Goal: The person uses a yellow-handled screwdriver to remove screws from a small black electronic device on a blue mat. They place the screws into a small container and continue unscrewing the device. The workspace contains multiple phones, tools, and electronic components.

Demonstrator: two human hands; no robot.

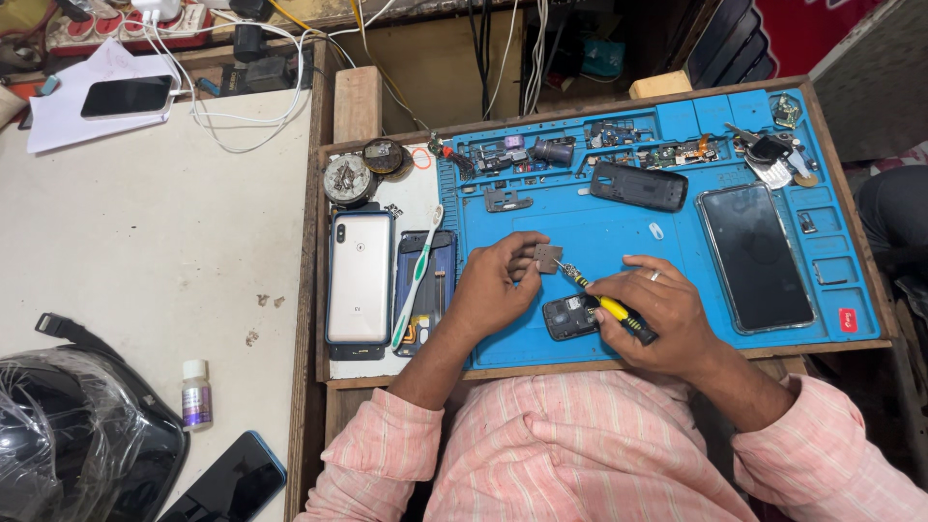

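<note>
Fingers of the left hand (493,285) are pinched shut on a small grey-brown part (548,257), held just above the blue work mat (619,242). The right hand (657,309) is curled closed around a yellow-and-black screwdriver (604,304), whose long axis runs diagonally (handle toward the person's right, tip up and left), the tip meeting the part's lower edge. A small dark phone piece (568,317) lies on the mat just under the tool. Beyond it rest a black back cover (638,186) and a dark phone (755,257). Left of the mat sit a white phone (359,278) and a toothbrush (418,275). Nothing blocks the hands.
</note>
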